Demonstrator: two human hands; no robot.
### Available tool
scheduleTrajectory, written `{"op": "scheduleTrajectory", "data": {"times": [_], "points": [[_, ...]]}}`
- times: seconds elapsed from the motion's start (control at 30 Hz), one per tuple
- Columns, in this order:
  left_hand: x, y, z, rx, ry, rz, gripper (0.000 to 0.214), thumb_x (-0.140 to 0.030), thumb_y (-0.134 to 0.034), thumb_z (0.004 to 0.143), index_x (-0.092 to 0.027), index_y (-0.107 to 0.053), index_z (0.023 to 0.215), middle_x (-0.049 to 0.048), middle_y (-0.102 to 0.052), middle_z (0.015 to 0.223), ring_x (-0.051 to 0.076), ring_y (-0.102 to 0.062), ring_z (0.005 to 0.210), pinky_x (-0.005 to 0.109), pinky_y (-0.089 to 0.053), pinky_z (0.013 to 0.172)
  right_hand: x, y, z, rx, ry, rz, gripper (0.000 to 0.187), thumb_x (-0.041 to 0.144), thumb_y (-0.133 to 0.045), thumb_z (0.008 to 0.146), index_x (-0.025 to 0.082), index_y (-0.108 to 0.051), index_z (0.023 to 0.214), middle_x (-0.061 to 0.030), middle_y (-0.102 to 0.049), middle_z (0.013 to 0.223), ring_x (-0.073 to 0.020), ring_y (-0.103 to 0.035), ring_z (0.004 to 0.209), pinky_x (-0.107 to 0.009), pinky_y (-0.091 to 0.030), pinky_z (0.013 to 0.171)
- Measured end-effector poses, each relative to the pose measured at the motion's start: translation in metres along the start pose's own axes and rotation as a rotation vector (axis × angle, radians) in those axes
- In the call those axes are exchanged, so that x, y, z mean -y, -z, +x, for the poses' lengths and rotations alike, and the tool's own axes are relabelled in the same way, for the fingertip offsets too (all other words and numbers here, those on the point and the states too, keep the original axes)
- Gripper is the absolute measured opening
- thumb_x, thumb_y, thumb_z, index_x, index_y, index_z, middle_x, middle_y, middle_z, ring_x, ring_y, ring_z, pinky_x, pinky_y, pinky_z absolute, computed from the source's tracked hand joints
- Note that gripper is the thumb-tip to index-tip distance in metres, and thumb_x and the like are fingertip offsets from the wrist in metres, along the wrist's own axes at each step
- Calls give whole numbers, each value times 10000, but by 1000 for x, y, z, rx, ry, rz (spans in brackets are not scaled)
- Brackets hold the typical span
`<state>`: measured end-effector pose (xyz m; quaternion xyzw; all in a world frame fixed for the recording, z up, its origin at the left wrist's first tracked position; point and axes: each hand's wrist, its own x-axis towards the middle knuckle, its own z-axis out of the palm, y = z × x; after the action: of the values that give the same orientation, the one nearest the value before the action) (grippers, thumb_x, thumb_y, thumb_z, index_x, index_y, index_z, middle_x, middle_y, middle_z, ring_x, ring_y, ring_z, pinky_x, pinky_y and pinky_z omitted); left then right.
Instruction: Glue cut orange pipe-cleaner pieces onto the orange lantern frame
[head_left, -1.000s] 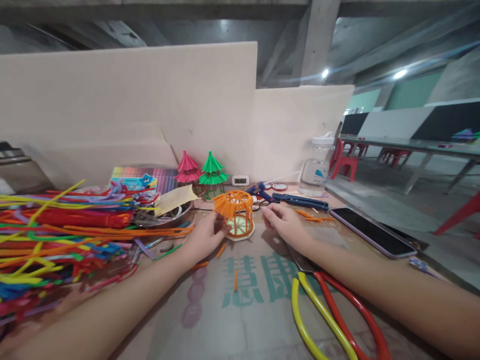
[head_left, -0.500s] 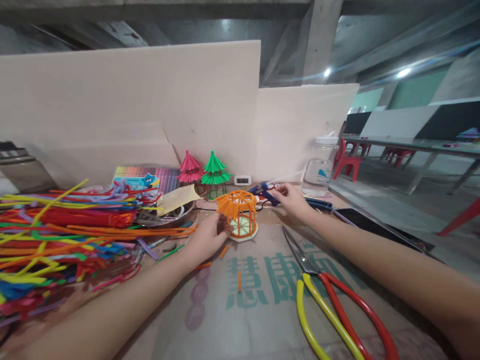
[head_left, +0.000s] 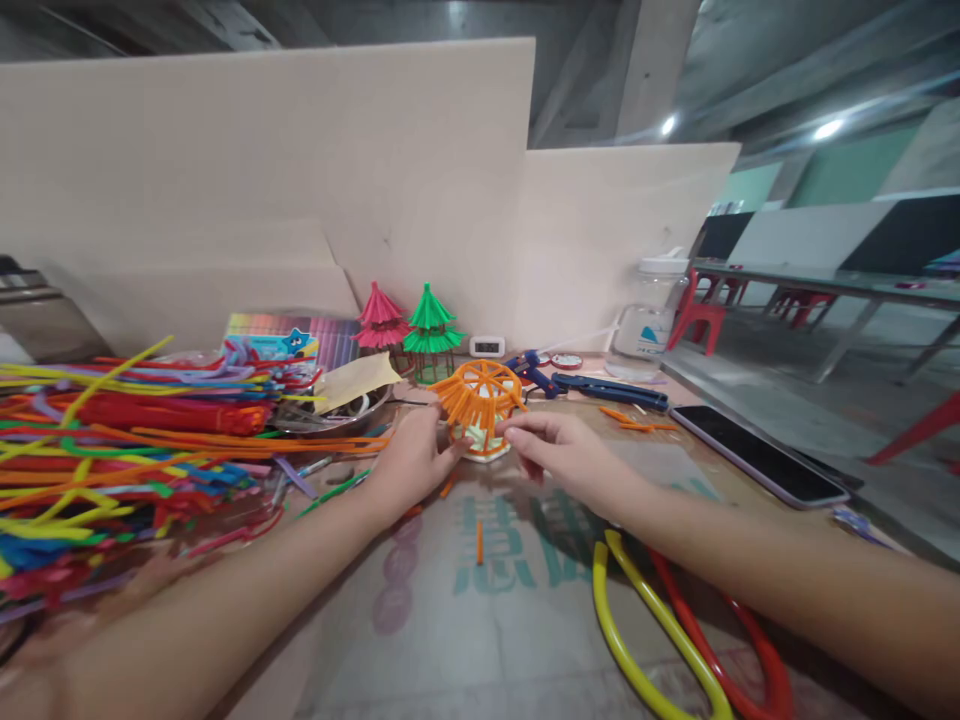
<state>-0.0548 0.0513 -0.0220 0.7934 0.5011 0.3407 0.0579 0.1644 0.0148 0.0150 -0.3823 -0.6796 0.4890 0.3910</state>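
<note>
A small orange pavilion model (head_left: 480, 395), seemingly made of pipe cleaners, stands on a pale base on the table. Its roof has sloping strips and a spoked ring on top. My left hand (head_left: 416, 450) is closed on its left side near the base. At its right side my right hand (head_left: 555, 445) has bent fingers gripping the lower edge; the fingertips are partly hidden. Behind the model lies a blue glue gun (head_left: 534, 372). Scissors with yellow and red handles (head_left: 637, 640) lie under my right forearm, their blades hidden by it. A short orange piece (head_left: 479, 543) lies in front.
Heaped colourful pipe cleaners (head_left: 150, 450) cover the left side. Pink (head_left: 381, 318) and green (head_left: 431, 325) pavilion models stand behind, near a small clock (head_left: 487, 346). A dark blue tool (head_left: 611, 390), phone (head_left: 757, 452) and clear bottle (head_left: 645, 325) are on the right.
My right hand has let go of the glue gun and come left and nearer, to the orange pavilion model. The model's roof now tilts towards me. My left hand stays on it.
</note>
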Motion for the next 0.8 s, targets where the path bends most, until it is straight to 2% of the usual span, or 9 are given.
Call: {"op": "scheduleTrajectory", "data": {"times": [0.1,0.27,0.47,0.67,0.8], "points": [[-1,0,0,19,-53,126,403,-477,-563,863,-160,-556,1112,145,-626,1097,313,-585,1056,454,-469,907,-5,-2,2,58,-40,126,410,561,-577,810,183,-551,653,21,-578,547,-85,-454,455,-235,-368,488],[-4,1,-1,17,-88,145,410,-467,-544,872,-145,-540,1125,157,-617,1079,323,-579,1043,469,-469,900,-15,-7,3,41,-121,302,413,580,-694,714,190,-561,724,48,-580,524,-76,-460,432,-209,-372,452],[-3,1,-1,28,-54,111,383,-470,-557,855,-155,-563,1073,138,-627,1019,312,-600,976,459,-487,853,-19,-6,3,16,-126,260,357,511,-721,712,187,-570,729,48,-591,534,-67,-468,433,-188,-343,424],[-2,1,2,52,10,1,402,-476,-569,852,-171,-551,1114,128,-655,1086,293,-623,1019,430,-487,885,-18,-4,4,7,-172,222,315,465,-701,738,182,-566,725,61,-571,496,-51,-403,377,-189,-270,394],[-1,0,3,63,82,-62,333,-479,-541,861,-183,-543,1012,99,-668,1032,269,-647,978,407,-507,850,-19,-4,3,60,-194,202,318,489,-644,773,174,-602,752,43,-574,512,-62,-420,396,-195,-288,410]]}}
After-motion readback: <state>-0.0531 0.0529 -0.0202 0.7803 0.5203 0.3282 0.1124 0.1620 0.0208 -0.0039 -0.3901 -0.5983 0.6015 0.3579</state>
